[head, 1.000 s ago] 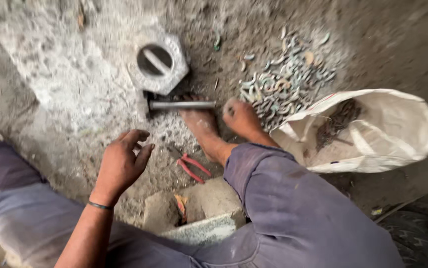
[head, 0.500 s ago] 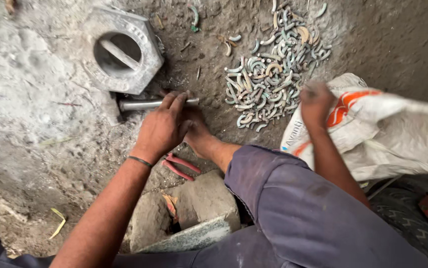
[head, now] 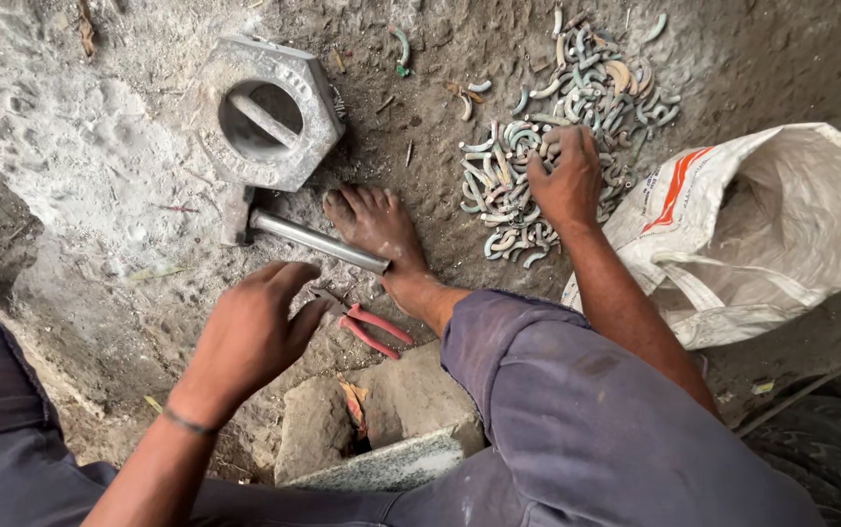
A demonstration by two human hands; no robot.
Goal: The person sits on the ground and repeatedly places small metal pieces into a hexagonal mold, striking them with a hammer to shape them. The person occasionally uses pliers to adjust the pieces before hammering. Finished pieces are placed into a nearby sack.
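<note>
Left hand [head: 249,332], fingers loosely curled and holding nothing, hovers just beside red-handled metal pliers [head: 367,327] at its 3 o'clock; beyond, a steel-handled hammer [head: 308,237] lies by a bare foot [head: 376,229]. Farther, at 1 o'clock, right hand [head: 565,181] presses spread fingers into a pile of curved grey-green metal pieces [head: 557,117], beside an open white woven sack [head: 781,234].

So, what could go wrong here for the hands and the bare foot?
The bare foot rests against the hammer, beside the heavy hexagonal metal block; either could hurt the toes if knocked. The right hand presses into the pile of curved metal pieces, whose ends might scratch. The left hand hovers near the red-handled pliers.
</note>
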